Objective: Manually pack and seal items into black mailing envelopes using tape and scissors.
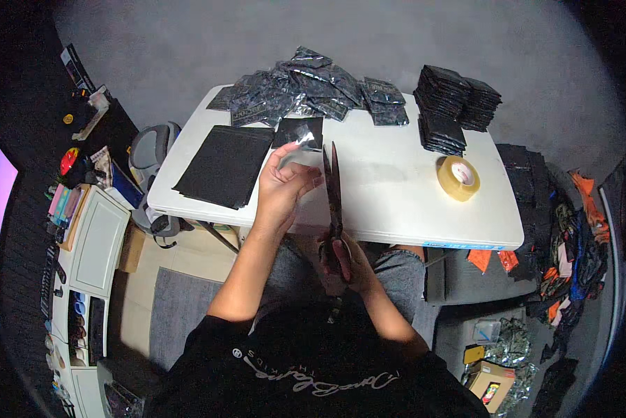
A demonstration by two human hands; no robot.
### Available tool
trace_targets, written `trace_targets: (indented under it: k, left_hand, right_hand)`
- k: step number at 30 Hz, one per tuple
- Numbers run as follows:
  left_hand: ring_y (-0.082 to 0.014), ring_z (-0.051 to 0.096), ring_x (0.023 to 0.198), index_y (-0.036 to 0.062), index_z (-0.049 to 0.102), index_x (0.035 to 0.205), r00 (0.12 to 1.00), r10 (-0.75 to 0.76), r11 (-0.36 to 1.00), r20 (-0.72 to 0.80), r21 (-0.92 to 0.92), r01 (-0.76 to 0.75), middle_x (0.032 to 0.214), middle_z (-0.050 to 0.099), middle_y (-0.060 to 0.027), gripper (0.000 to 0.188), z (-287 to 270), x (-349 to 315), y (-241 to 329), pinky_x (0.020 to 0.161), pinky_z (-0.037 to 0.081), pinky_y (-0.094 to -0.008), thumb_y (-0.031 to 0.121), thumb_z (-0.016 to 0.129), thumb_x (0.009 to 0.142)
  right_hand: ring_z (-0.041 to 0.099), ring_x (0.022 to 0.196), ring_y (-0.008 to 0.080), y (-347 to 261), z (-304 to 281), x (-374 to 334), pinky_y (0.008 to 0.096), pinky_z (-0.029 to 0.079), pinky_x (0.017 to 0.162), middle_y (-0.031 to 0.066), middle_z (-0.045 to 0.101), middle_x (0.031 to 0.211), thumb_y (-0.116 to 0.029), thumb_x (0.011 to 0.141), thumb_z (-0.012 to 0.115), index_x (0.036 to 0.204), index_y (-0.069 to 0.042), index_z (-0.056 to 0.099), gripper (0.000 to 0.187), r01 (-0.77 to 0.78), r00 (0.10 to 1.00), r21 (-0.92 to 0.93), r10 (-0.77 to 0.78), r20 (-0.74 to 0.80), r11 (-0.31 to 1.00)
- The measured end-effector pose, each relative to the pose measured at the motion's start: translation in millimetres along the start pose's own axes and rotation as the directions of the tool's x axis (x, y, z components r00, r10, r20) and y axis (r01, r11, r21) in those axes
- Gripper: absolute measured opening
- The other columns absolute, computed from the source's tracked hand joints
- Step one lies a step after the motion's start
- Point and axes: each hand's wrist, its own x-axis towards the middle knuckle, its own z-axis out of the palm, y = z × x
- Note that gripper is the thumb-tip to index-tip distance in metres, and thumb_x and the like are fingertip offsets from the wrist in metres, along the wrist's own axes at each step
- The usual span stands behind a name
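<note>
My left hand [283, 187] is raised over the near edge of the white table, its index finger stretched up and the other fingers curled. A small shiny piece of clear tape [304, 134] is at that index fingertip, in front of a flat black packet [290, 130]. In my right hand [350, 261], close to my body, are large scissors [333, 202] with dark red handles. Their long blades point away from me, slightly parted, just right of my left fingers. Whether the blades touch anything, I cannot tell.
On the white table [396, 209] lie a stack of black sheets [226, 166], a heap of glossy black packets [285, 90], stacked black packets [442, 104] and a roll of clear tape [459, 178]. A white cabinet [98, 240] stands left; a cardboard box [490, 386] sits low right.
</note>
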Motion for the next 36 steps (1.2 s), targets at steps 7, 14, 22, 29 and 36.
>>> trace_targets:
  k: [7,14,22,29,36]
  left_hand:
    - [-0.0242,0.076,0.091,0.0015,0.043,0.142,1.0,-0.009,1.0,-0.008,-0.026,0.008,0.092,0.075,-0.014,0.058,5,-1,1,0.089,0.064,-0.0417,-0.016,0.059,0.09]
    - [-0.0225,0.075,0.089,0.0017,0.045,0.141,1.0,-0.005,1.0,-0.003,0.022,0.005,0.092,0.075,-0.0142,0.056,5,-3,1,0.089,0.062,-0.04,-0.016,0.061,0.09]
    - [-0.022,0.074,0.095,0.001,0.047,0.143,0.964,0.262,0.952,0.032,-0.172,-0.253,0.096,0.076,-0.0139,0.054,-8,-7,4,0.101,0.056,-0.0379,-0.014,0.061,0.094]
    - [-0.0252,0.069,0.113,0.005,0.031,0.158,0.979,0.189,0.982,0.073,-0.036,-0.187,0.138,0.063,-0.0235,0.068,-8,-19,7,0.102,0.056,-0.0414,-0.004,0.063,0.098]
    - [-0.0298,0.066,0.118,0.0131,0.034,0.159,0.723,0.397,0.556,0.565,0.479,-0.679,0.156,0.046,-0.0193,0.087,-20,-52,-67,0.093,0.06,-0.0398,0.0,0.078,0.085]
  right_hand:
    - [0.06,0.061,0.0143,-8,8,-1,0.0295,0.05,0.056,0.0061,0.063,0.08,-0.052,0.107,0.054,0.122,-0.003,0.06,0.052,-0.072,0.99,-0.013,0.07,-0.124,0.997]
    - [0.06,0.057,0.0138,-8,3,0,0.0285,0.049,0.051,0.0051,0.063,0.076,-0.048,0.108,0.055,0.121,-0.003,0.061,0.047,-0.131,0.984,-0.021,0.127,-0.122,0.991]
    - [0.06,0.061,0.0123,-21,12,-1,0.0301,0.049,0.056,0.0014,0.063,0.077,-0.033,0.11,0.055,0.116,-0.005,0.064,0.031,-0.154,0.982,0.002,0.154,-0.113,0.988]
    - [0.061,0.073,0.0108,-40,-7,-22,0.0275,0.052,0.062,0.0031,0.064,0.087,-0.023,0.11,0.054,0.122,-0.004,0.063,0.024,0.083,0.987,-0.37,-0.128,-0.098,0.925]
    - [0.057,0.064,0.007,-74,-71,-70,0.0234,0.046,0.06,-0.002,0.058,0.075,0.0,0.096,0.059,0.127,-0.004,0.065,0.031,0.007,0.973,-0.381,-0.094,-0.21,0.925]
